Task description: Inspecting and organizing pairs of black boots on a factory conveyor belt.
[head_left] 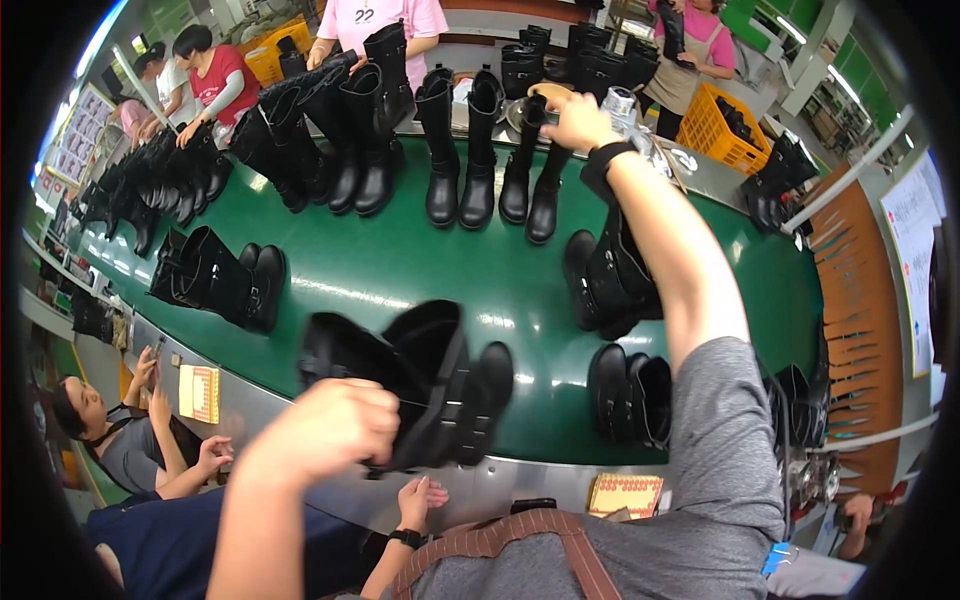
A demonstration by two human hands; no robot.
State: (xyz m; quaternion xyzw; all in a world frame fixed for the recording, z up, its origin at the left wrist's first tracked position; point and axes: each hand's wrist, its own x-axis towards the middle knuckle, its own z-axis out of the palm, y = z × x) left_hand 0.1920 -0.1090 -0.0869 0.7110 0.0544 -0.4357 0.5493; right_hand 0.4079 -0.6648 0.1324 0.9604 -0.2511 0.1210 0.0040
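My left hand (345, 425) is closed at the shaft of a tall black boot (400, 380), one of a pair near the front edge of the green belt. These boots lie tilted, their open tops to the left and slightly smeared by motion. Across the belt stretches my right arm. My right hand (582, 125) has its fingers closed at the top of an upright black boot (547, 195). Its mate (518, 180) stands just left of it. Another upright pair of buckled boots (460, 150) is farther left.
More boots (370, 150) line the far side; loose pairs lie at left (225, 275) and right (625, 395). A yellow crate (725, 130) stands beyond the far edge. Card stacks (625, 495) rest on the near metal ledge (540, 480). Co-workers stand opposite and to my left.
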